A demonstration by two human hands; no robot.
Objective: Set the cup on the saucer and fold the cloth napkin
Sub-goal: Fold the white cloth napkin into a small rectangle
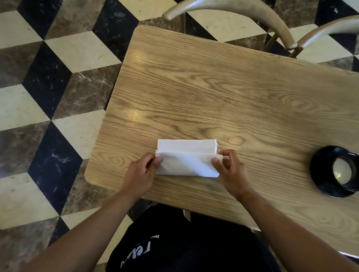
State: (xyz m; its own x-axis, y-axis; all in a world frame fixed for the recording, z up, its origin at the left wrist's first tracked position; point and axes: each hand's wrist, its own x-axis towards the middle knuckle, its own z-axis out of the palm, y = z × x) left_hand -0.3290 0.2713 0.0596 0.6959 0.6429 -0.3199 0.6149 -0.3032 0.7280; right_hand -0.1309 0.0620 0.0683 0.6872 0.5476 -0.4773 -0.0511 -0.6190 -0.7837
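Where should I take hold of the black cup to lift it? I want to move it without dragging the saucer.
Judging by its pose, grip the cup by its rim and upper wall, coming straight down from above. It stands upright on the black saucer, mouth open upward. A small nub at its right edge may be a handle, but that is too unclear to count on.

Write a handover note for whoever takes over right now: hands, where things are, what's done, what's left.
Left hand pinches the left end of the white napkin; right hand pinches its right end. The napkin lies partly folded near the front edge of the wooden table, its near flap lifted.
The black cup already sits on the black saucer at the right side of the table.
Done: cup on saucer.
Left: finish the fold, press the napkin flat and let go.
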